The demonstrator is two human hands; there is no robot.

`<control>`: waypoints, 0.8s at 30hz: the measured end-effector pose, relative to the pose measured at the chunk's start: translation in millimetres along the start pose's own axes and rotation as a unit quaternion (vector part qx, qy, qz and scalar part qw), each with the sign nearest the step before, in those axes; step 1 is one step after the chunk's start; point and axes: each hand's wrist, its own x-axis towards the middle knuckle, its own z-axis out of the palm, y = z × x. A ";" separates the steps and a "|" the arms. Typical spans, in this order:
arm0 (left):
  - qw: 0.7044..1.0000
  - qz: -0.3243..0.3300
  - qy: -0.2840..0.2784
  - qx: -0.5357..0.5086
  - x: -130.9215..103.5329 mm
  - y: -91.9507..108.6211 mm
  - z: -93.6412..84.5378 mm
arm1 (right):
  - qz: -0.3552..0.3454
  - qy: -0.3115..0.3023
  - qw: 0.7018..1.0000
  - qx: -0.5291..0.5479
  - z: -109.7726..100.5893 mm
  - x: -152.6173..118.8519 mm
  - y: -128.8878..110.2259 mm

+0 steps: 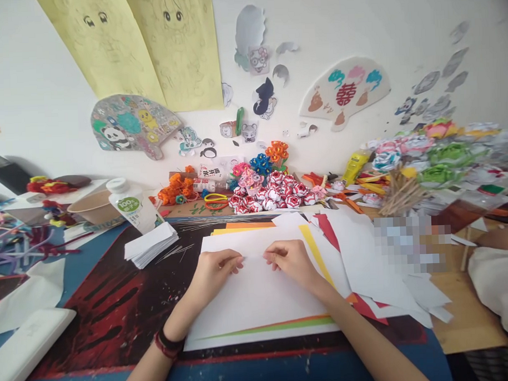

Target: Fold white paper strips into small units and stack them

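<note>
A stack of white paper (258,301) lies in front of me, with yellow, orange and green sheets showing at its edges. Over its upper part, my left hand (217,269) is closed in a pinch, thumb against fingers. My right hand (292,264) pinches in the same way, a short gap to the right. Something pale and thin may span between the fingertips, but against the white sheet I cannot make it out. To the left of the stack sits a pile of small white paper pieces (151,244), with thin wires (175,252) beside it.
A white bottle (133,208) and a brown bowl (97,208) stand at the back left. Red-and-white paper flowers (279,192) line the wall. More sheets (373,258) and wooden sticks (404,191) lie right, near another person's arm (500,238). A white case (34,351) sits front left.
</note>
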 end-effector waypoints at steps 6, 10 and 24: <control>1.000 -0.009 0.005 -0.027 -0.8 0.5 0.3 | -0.023 0.011 1.000 -0.017 2.6 -1.6 1.4; 0.999 -0.008 -0.028 -0.033 -1.0 -3.1 -2.2 | -0.025 0.031 0.999 -0.035 1.6 -1.3 -0.1; 0.999 -0.032 -0.001 -0.022 -1.2 -3.6 -6.8 | -0.009 0.048 0.999 -0.016 -2.9 3.7 1.7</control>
